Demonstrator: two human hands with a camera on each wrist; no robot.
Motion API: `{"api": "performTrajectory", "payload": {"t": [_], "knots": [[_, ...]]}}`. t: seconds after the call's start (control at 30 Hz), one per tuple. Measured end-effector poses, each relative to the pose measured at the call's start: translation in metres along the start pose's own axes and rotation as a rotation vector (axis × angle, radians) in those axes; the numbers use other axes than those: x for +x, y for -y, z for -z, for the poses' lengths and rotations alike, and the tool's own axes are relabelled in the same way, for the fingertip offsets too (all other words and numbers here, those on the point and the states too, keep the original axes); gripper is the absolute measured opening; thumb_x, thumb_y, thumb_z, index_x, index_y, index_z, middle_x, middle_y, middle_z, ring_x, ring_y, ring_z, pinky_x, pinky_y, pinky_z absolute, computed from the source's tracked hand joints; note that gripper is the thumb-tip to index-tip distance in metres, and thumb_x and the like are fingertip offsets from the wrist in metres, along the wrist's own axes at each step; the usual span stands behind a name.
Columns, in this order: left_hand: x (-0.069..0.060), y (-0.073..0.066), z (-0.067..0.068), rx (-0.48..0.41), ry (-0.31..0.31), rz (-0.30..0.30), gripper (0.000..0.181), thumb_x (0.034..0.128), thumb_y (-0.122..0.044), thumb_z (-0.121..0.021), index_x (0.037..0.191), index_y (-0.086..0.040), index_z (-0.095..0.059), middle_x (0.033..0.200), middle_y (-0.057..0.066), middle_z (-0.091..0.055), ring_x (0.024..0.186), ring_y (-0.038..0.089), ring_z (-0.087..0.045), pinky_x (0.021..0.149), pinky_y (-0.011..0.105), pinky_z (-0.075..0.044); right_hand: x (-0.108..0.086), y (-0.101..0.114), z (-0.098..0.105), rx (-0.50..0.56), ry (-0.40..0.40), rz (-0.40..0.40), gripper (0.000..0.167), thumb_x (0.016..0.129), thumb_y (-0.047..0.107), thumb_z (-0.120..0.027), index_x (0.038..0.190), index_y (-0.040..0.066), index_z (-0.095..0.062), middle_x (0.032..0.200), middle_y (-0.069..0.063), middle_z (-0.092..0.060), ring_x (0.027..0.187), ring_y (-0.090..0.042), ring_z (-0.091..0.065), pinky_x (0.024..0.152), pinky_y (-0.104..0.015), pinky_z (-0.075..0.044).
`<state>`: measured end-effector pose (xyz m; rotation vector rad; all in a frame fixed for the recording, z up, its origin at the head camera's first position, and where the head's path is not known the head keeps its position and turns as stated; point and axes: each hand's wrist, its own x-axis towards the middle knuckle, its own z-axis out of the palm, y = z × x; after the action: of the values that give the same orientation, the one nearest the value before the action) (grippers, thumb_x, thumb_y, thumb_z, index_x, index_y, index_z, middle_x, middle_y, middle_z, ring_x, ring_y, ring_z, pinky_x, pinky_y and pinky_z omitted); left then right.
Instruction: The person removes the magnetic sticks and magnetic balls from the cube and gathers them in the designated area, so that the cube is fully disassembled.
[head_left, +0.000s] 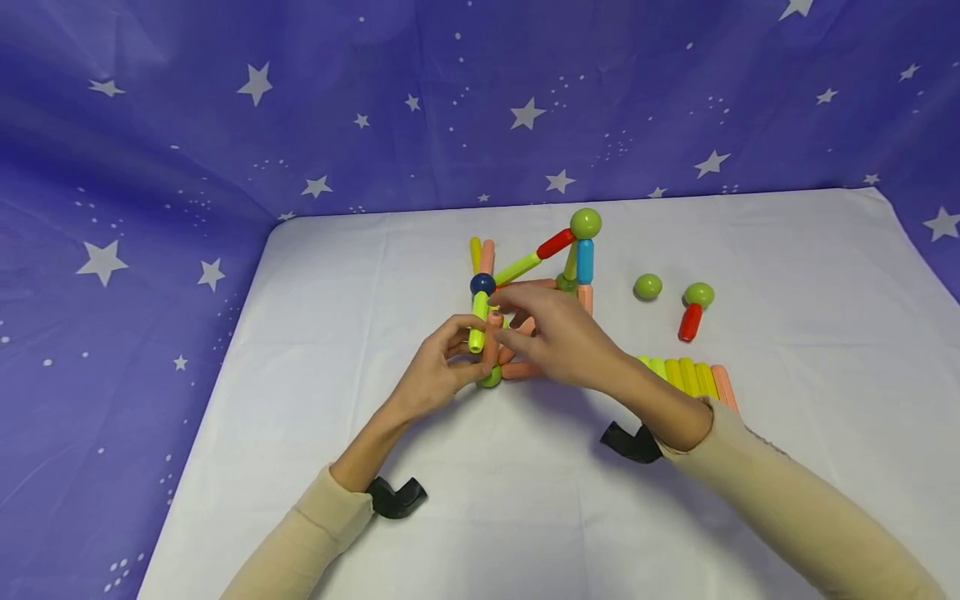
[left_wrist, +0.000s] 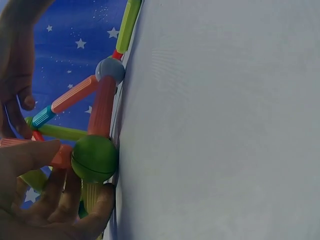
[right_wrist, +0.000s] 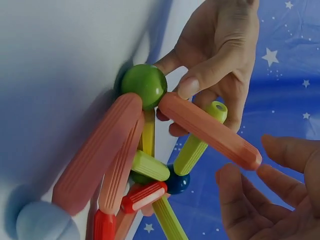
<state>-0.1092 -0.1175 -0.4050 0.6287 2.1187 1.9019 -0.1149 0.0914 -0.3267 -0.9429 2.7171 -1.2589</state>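
My left hand (head_left: 431, 375) pinches a salmon-coloured ribbed rod (right_wrist: 210, 130) near its lower end, where it meets a green ball (right_wrist: 144, 86) at the frame's near corner. The rod stands up at a slant from that ball. My right hand (head_left: 566, 333) is beside the rod's free upper end, fingers loosely bent and spread around the tip. One fingertip lies at or very near that tip; contact is hard to tell. Close by, a yellow-green rod (head_left: 477, 332) sticks out from a dark blue ball (head_left: 483, 284). The right hand hides part of the frame in the head view.
The ball-and-rod frame rises to a tall green ball (head_left: 586, 223) at its back right. A loose green ball (head_left: 648, 287) and a red rod (head_left: 691, 322) joined to another ball lie further right. Several yellow rods (head_left: 687, 377) lie in a row near my right forearm.
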Motion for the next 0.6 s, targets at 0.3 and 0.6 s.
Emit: {"api": "performTrajectory", "payload": {"t": [0.3,0.6], "knots": [[0.0004,0.0003,-0.0008,0.004,0.028,0.068,0.048,0.0862,0.012,-0.068,0.129,-0.004,-0.052,0.123,0.016,-0.061,0.108,0.031,-0.058,0.084,0.035,-0.055,0.0058,-0.0018,-0.0069,-0.001,0.013,-0.017,0.010,0.092,0.003,-0.069,0.101,0.008,-0.068,0.098,0.001,-0.067,0.088,-0.013,-0.065,0.075,-0.035,-0.055],[0.0007,0.0014,-0.0002,0.031,0.031,0.108,0.052,0.0841,0.013,-0.070,0.130,-0.005,-0.053,0.121,0.015,-0.061,0.105,0.030,-0.059,0.081,0.033,-0.055,0.0065,-0.0008,-0.0108,0.064,0.032,-0.055,0.013,0.092,0.001,-0.068,0.104,0.005,-0.065,0.101,-0.001,-0.067,0.092,-0.016,-0.067,0.082,-0.031,-0.055]]}}
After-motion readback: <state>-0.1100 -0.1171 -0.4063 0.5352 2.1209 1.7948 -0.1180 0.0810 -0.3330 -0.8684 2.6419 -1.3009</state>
